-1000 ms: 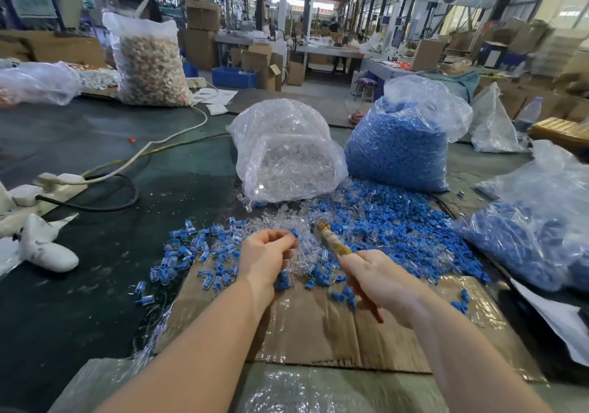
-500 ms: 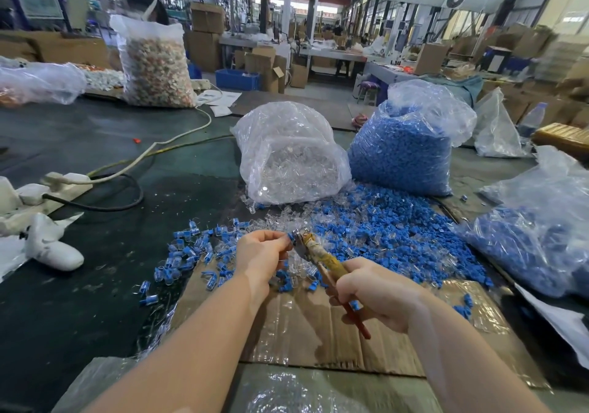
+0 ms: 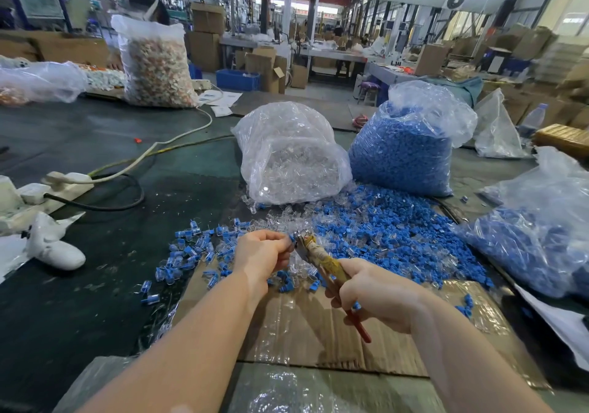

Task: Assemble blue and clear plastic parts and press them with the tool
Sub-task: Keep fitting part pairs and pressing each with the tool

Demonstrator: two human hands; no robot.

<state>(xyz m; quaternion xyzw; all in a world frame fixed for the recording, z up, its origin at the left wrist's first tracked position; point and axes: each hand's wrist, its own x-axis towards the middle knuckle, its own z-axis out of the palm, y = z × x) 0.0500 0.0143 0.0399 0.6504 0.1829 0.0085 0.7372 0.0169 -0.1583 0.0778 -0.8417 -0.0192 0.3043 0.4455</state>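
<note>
Brown corrugated cardboard (image 3: 306,326), partly covered with clear film, lies at the lower centre of the frame on the dark worktable (image 3: 79,301). Above it, the right hand (image 3: 379,294) is clamped around the handles of the pliers (image 3: 322,262), whose tape-wrapped body points up and left and whose red handle end projects below the palm. The left hand (image 3: 261,254) has its fingers curled together, pinching a small blue part (image 3: 291,240) held against the metal head of the pliers; the state of the jaws cannot be determined. Left of the hands, assembled blue-and-clear pieces (image 3: 191,253) are scattered on the table. Just beyond the hands, a loose pile of blue parts (image 3: 382,231) mixed with clear parts (image 3: 280,218) spreads toward the right. Behind the pile stand two plastic bags side by side: the bag of clear parts (image 3: 293,154) at centre and the bag of blue parts (image 3: 404,144) to its right. A further bag with blue contents (image 3: 541,227) lies at the right edge. A white power strip (image 3: 41,189) sits at the left edge.
</note>
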